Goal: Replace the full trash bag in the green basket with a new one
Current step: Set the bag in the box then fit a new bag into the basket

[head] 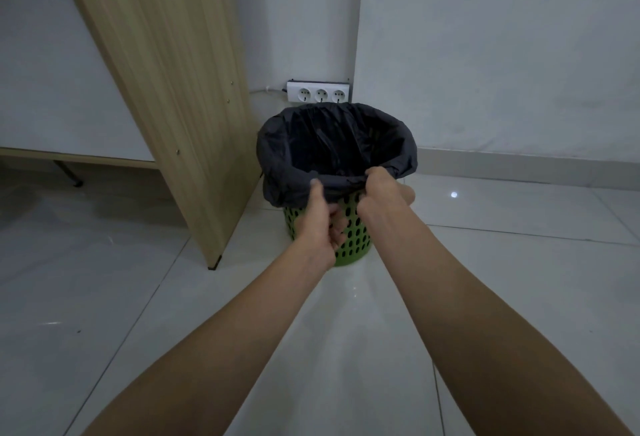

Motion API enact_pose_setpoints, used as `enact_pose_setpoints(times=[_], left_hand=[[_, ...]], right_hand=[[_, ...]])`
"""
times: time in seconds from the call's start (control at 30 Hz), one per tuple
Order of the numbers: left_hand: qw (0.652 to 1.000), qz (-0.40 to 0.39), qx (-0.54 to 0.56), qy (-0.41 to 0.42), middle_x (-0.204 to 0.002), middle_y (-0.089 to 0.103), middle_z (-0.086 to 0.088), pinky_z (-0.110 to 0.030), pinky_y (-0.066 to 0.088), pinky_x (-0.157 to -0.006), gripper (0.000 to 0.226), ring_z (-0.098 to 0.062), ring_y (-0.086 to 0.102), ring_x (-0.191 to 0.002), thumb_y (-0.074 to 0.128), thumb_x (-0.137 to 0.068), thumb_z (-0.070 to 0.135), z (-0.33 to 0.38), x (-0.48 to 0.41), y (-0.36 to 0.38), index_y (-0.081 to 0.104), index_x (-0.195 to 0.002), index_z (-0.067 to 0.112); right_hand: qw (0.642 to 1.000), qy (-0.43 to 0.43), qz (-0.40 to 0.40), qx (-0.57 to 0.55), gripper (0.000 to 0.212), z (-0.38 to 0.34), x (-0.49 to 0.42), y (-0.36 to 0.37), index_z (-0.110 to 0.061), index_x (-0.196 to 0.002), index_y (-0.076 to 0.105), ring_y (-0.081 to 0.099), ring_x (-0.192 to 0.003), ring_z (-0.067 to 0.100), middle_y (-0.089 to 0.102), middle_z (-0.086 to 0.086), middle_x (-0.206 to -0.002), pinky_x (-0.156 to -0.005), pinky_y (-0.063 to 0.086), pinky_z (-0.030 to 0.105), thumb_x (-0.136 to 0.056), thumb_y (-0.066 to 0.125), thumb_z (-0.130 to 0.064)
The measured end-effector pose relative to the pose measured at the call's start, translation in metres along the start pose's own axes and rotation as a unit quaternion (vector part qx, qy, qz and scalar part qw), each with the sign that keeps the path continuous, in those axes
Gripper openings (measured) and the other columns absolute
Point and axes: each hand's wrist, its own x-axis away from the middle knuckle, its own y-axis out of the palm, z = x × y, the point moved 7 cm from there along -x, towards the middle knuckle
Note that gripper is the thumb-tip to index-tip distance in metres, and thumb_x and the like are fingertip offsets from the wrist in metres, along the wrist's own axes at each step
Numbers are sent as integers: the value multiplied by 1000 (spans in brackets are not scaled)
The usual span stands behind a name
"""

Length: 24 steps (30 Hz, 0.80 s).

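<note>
Location: indoor room, home or office; you stand in a corner.
Glossy white floor tiles (138,297), plain white walls (485,54), a light wood desk panel (166,71), a three-socket power strip (318,93) low against the wall, and a green basket (358,249) lined with a black trash bag (332,144) support this finding.

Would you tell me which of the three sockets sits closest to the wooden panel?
The leftmost socket, at the end of the power strip where the cable enters; the other two lie farther right.

left hand (318,224): bare | right hand (381,193): bare | left forearm (207,349): bare to frame edge | right forearm (467,314): bare to frame edge
</note>
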Motion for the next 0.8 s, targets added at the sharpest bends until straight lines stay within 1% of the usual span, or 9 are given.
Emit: enact_pose_setpoints(times=[0.1,0.2,0.3,0.4,0.47,0.53,0.63,0.73,0.8], left_hand=[[989,44,141,23,-113,63,-4,-29,47,-62,59,-19,60,-87,58,-79,60,10,-4,-20,60,-123,19],[970,75,228,44,-118,56,-7,-34,45,-70,64,-22,58,-94,57,-74,29,26,-11,-38,43,-136,20],[984,75,121,104,-130,52,-21,-31,50,-58,90,-17,60,-71,54,-68,-6,42,-24,-56,25,-145,31],[975,38,-109,191,-135,46,2,-40,50,-97,101,-17,56,-110,73,-77,-6,54,-26,-57,17,-153,32],[952,60,-209,214,-132,52,0,-41,44,-106,89,-17,53,-115,81,-78,7,57,-26,-60,29,-150,17],[921,86,-286,250,-125,58,-6,-39,47,-103,73,-21,57,-113,85,-75,16,60,-29,-58,46,-136,10],[858,91,-399,311,-115,43,-3,-22,39,-90,48,-14,44,-101,82,-77,18,59,-24,-44,54,-114,6],[826,93,-384,402,-99,55,-12,-19,33,-69,15,-19,51,-87,63,-85,-4,65,-17,-40,54,-94,5],[828,85,-359,423,-89,61,-12,-23,38,-63,16,-17,53,-79,52,-85,-11,67,-16,-44,56,-93,2]], right_hand=[[1000,-7,-7,-6,20,-1,-2,0,-7,-75,46,58,-66,21,57,9,-79,-61,54,30,-82,61,4],[1000,-20,-5,4,19,-1,-3,0,-8,-75,47,60,-68,22,57,8,-81,-66,57,32,-83,61,2],[1000,-28,-2,10,14,-2,-4,-1,-7,-79,49,57,-65,21,59,9,-83,-57,50,29,-83,59,2],[999,-39,0,8,14,-7,-9,-4,-6,-74,51,49,-56,17,58,8,-79,-52,43,27,-82,58,3],[999,-44,5,7,18,-14,-13,-7,-6,-70,50,46,-54,16,56,7,-75,-50,41,27,-83,60,2],[999,-49,3,1,23,-21,-19,-10,-5,-69,48,47,-55,16,56,7,-74,-53,43,27,-85,64,0],[999,-53,-3,0,27,-23,-24,-12,-6,-69,48,49,-56,16,57,8,-73,-63,48,29,-87,69,-4],[998,-56,0,-3,29,-25,-29,-14,-6,-68,48,51,-58,16,57,8,-71,-63,49,28,-87,71,-6],[998,-63,10,-6,31,-29,-34,-16,-7,-67,48,52,-59,17,57,7,-71,-61,48,28,-87,71,-8]])
